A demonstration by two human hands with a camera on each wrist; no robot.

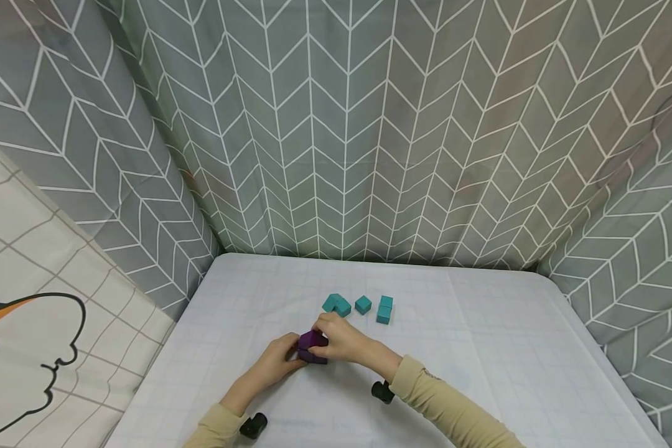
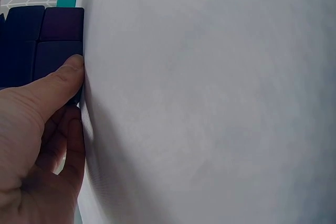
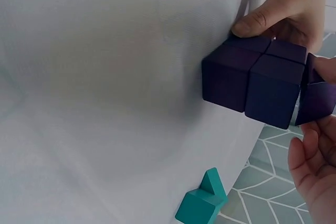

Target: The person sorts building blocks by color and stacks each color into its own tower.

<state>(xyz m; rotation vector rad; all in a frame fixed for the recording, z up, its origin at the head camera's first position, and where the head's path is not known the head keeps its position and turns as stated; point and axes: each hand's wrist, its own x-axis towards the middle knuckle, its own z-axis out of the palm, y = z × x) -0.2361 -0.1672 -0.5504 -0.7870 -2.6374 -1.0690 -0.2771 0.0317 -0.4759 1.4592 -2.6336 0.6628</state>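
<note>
A purple block cluster (image 1: 312, 348) sits on the white gridded table (image 1: 481, 348), held between both hands. My left hand (image 1: 289, 356) grips its left side, thumb (image 2: 63, 80) pressed on the dark cubes (image 2: 47, 40). My right hand (image 1: 329, 336) comes over the top from the right. In the right wrist view, the right hand's fingers (image 3: 310, 171) hold a separate purple piece (image 3: 317, 100) tilted against the cluster (image 3: 252, 80), while the left hand's thumb (image 3: 254, 22) steadies the far side.
Three teal block pieces lie just beyond the hands: an L-shaped one (image 1: 336, 304), a single cube (image 1: 363, 304) and a two-cube piece (image 1: 384, 309). Patterned grey curtains (image 1: 341, 124) enclose the table on three sides. A teal piece (image 3: 202, 203) shows near the table's edge.
</note>
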